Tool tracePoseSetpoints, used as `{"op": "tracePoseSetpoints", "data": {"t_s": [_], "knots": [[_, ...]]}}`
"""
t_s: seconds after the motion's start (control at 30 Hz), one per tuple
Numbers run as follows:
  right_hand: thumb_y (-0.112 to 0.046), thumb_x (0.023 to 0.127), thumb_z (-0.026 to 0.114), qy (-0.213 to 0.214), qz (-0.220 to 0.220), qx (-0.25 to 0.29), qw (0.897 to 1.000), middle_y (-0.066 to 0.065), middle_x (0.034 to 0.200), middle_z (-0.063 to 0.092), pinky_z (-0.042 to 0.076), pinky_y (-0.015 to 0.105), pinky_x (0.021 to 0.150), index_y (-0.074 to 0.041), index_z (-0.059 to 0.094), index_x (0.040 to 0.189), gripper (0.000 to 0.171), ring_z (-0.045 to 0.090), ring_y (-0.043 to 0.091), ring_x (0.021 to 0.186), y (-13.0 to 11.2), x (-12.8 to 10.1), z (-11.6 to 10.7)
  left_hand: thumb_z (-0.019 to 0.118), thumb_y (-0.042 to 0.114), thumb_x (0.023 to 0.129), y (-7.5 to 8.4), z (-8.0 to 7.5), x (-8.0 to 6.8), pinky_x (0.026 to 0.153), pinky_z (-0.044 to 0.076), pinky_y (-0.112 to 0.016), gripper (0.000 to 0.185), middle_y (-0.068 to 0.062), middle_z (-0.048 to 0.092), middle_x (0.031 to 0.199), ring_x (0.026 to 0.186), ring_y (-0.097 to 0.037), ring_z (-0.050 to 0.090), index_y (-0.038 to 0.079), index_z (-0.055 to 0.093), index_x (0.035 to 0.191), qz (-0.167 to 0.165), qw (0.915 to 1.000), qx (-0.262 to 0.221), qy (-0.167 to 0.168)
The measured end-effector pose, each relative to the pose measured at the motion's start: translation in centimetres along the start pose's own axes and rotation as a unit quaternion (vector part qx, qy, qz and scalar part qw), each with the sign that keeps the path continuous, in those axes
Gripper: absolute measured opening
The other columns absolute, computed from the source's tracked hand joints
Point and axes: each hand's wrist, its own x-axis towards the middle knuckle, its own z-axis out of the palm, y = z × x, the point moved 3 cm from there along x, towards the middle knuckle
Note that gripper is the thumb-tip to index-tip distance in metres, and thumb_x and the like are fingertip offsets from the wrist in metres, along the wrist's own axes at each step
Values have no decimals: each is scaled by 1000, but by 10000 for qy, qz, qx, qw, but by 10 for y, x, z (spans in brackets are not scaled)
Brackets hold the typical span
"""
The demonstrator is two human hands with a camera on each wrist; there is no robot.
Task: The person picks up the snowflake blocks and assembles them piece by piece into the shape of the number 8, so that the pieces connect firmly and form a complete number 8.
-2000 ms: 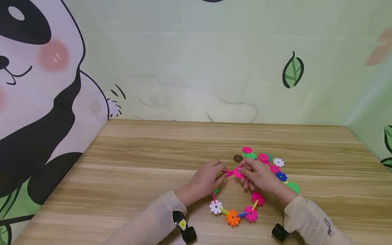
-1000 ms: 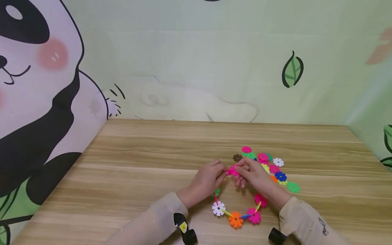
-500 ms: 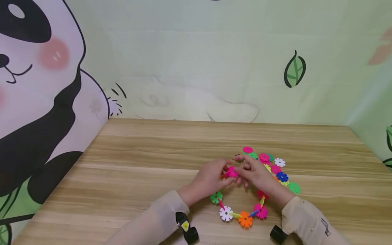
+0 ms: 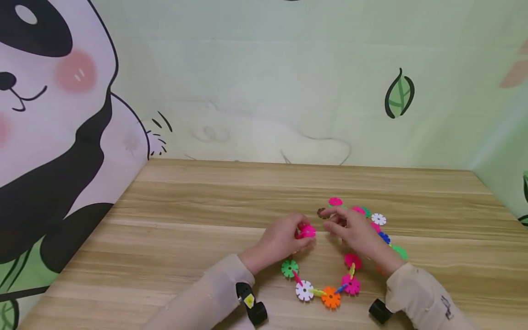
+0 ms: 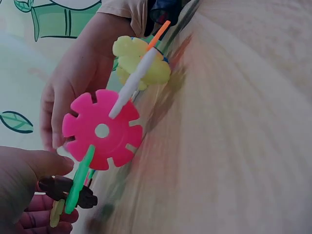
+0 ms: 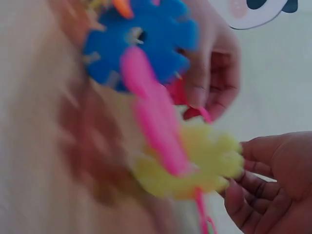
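We see that the right hand (image 4: 358,231) has let go of the pink disc (image 4: 307,232); its relaxed fingers look empty, near the brown disc (image 4: 322,213) between one and two o'clock. The left hand (image 4: 278,239) alone pinches the pink disc. Below it, the chain (image 4: 327,292) curves on the table (image 4: 185,197) from four to seven o'clock. The right hand hides part of the pile (image 4: 378,219).

Wood-grain tabletop (image 4: 198,197), pale brown, streaked crosswise. On it, right of centre: scattered notched discs (image 4: 378,219) in white, brown, blue, green, pink; some overlapping. Nearer: linked chain (image 4: 331,303), contact with wood unclear.
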Motion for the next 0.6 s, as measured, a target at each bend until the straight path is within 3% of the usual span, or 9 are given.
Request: {"op": "tracePoseSetpoints", "data": {"t_s": [0.2,0.4,0.6], "knots": [[-13,92,63,349,104,-1303,9908,7,82,64,44,25,58,-1,64,109,21,53,16,70,3,-3,-22,73,23,85,-3,-2,0,64,46,-15,29,0,65,88,73,-6,53,8,64,108,-171,9996,-232,-61],[-16,85,71,-24,671,-2329,9702,13,87,65,50,37,66,3,63,102,27,56,22,75,11,-8,-36,73,24,85,-5,-3,-1,65,46,-16,30,-1,65,89,74,-8,54,8,65,108,-31,10000,-10,-63],[-22,83,74,-369,1090,-2673,9567,15,92,65,51,41,69,6,60,108,40,57,24,77,18,-12,-40,75,22,84,-5,-1,0,67,47,-16,31,-2,66,90,76,-8,55,7,64,109,34,9998,80,-162]]}}
